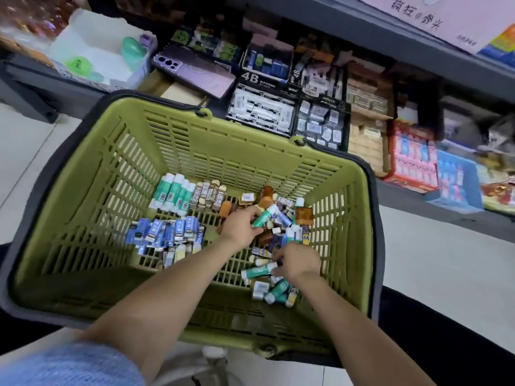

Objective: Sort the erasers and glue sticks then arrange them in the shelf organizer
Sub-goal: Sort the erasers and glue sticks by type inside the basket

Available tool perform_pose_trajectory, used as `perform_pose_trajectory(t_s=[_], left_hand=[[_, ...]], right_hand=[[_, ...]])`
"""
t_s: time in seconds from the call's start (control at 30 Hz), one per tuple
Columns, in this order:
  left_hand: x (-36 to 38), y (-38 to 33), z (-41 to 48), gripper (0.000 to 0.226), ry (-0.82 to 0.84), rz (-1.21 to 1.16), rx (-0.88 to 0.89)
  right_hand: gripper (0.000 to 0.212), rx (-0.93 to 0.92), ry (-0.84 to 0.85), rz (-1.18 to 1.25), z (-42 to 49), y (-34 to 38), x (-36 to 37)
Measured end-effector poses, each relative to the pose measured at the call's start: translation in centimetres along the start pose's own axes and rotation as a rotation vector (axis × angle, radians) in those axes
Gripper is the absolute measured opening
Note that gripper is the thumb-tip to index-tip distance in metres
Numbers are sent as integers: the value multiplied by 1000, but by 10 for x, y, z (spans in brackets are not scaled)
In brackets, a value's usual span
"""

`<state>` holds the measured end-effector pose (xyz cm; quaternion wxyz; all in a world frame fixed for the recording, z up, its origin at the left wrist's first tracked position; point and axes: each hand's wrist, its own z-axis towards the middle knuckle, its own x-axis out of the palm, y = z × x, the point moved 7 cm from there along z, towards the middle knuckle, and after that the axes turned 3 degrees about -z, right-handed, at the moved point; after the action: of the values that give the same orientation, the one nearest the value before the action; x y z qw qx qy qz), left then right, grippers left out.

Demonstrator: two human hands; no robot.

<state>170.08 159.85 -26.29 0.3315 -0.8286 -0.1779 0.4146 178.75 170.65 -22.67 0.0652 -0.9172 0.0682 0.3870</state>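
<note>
A green basket (228, 151) holds sorted groups: green-and-white glue sticks (172, 195) in a row at the back left, brown 2B erasers (210, 195) beside them, blue erasers (167, 232) nearer the front. A mixed pile (289, 221) of erasers and glue sticks fills the right side. My left hand (241, 225) grips a green glue stick (264, 215) over that pile. My right hand (296, 263) pinches another green glue stick (259, 270) lying at the pile's near end.
The shelf organizer (292, 112) behind the basket carries boxes of 4B erasers and other stationery. A purple phone (195, 69) lies on a box at the back. A white box (97, 51) stands at the far left. Tiled floor shows at both sides.
</note>
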Motion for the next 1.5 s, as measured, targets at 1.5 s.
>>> perform_pose_trajectory(t_s=[1.5], left_hand=[[-166, 24, -127, 9, -148, -1314, -158]], right_hand=[[60, -221, 269, 290, -12, 14, 12]])
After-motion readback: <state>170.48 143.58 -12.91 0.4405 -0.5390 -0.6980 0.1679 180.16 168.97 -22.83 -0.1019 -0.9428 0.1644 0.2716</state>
